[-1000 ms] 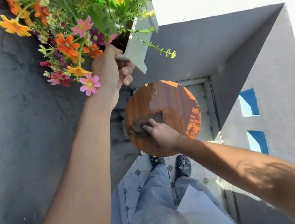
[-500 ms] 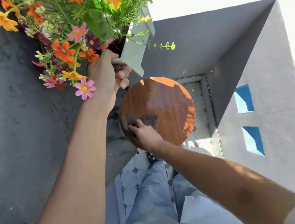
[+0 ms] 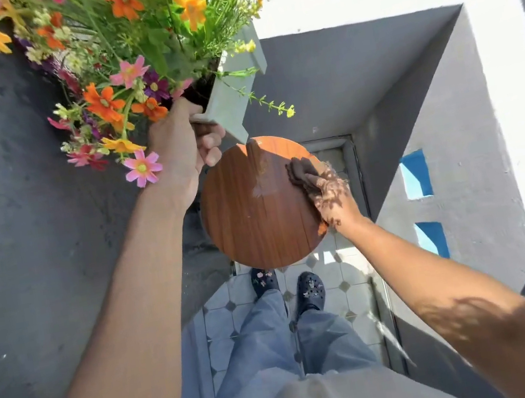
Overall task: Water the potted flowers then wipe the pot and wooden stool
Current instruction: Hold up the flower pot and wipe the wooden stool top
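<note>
My right hand (image 3: pixel 333 197) pressed the dark cloth (image 3: pixel 302 173) flat under closed fingers at the wooden stool (image 3: pixel 256 210)'s far right edge; the unwiped top lay leftward. My left hand (image 3: pixel 182 153) gripped the pot (image 3: pixel 230 100) clear above.

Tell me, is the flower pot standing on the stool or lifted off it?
Lifted off. The left hand holds the flower pot tilted above the bare stool, while the right hand presses a cloth on it.
</note>
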{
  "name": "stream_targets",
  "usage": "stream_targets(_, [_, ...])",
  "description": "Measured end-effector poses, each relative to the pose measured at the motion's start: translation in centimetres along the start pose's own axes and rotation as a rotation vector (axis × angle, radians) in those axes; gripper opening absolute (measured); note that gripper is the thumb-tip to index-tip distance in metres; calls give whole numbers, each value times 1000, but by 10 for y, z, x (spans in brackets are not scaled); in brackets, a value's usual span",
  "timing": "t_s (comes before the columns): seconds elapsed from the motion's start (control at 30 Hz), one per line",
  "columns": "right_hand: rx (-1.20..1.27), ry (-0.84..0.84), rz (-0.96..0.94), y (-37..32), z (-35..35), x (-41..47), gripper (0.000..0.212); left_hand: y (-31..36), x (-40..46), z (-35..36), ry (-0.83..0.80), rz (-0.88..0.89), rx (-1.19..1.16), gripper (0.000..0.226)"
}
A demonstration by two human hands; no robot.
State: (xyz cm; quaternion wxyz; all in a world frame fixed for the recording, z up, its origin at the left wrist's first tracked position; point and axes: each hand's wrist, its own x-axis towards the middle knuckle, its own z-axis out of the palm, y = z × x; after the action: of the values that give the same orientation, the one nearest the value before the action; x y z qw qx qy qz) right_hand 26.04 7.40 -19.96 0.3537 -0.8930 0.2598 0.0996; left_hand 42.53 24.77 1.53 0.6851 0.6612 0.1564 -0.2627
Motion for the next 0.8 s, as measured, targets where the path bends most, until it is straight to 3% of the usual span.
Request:
stream_targets(0.07, [83, 70, -46, -15, 5, 2, 41, -2, -2, -1, 2, 2, 13, 22])
stream_targets(0.37, [-47, -324, -191, -75, 101, -74, 56, -7, -14, 2, -6, -1, -57, 23])
stream_targets(0.53, [-123, -399, -283, -44, 83, -101, 52, -6, -14, 2, -7, 2, -37, 24])
stream_targets(0.8, [-39, -199, 138, 19, 0, -21, 49, -9, -19, 0, -1, 9, -33, 25])
